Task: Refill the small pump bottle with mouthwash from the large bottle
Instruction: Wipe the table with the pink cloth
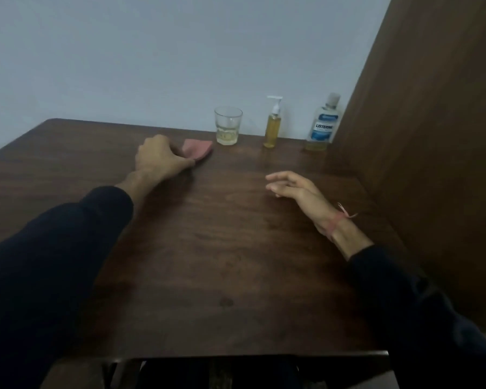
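Head view has your left hand [163, 160] reaching across the dark brown wooden worktop [208, 248], its grip closed on the near edge of a small pink folded cloth [198, 148] that lies flat on the wood. Your right hand [295, 189] hovers above the worktop, well apart from the cloth, with its fingers loose and apart and nothing in its grip (a pink thread band [337, 220] circles that wrist). Along the far edge, by the pale wall, stands a clear faceted drinking glass [227, 125] holding a little yellowish liquid; to its right the small clear pump bottle with a white pump head [273, 124], nearly full of amber liquid; further right, beside the brown side panel [421, 136], the large clear blue-labelled mouthwash bottle [323, 123], capped and upright.
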`<action>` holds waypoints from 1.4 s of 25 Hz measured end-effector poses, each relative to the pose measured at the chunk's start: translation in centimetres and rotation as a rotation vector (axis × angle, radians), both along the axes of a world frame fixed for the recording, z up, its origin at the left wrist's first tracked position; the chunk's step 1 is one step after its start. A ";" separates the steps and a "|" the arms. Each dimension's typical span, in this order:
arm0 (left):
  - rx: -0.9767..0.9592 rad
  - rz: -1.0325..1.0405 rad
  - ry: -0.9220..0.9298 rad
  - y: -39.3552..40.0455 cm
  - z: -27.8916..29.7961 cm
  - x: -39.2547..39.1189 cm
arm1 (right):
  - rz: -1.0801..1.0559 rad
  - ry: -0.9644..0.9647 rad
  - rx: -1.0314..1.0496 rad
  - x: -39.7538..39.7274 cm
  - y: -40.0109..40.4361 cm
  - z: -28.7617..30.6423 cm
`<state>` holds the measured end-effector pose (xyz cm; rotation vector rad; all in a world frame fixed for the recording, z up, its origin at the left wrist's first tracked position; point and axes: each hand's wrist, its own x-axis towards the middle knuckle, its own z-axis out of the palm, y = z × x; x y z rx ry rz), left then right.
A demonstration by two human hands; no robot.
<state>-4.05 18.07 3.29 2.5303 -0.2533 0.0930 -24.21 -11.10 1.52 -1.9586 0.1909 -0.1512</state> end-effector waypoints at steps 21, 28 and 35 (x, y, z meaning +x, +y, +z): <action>-0.297 -0.516 0.056 -1.7 -1.2 -11.7 | -0.027 0.264 -0.751 -7.9 6.9 0.2; -0.515 -0.343 0.079 1.5 -3.8 -6.9 | -0.020 0.264 -0.904 -7.5 12.9 -1.0; -0.504 -0.341 0.080 1.3 -4.5 -6.0 | 0.283 -0.007 -1.103 -13.0 23.0 -1.9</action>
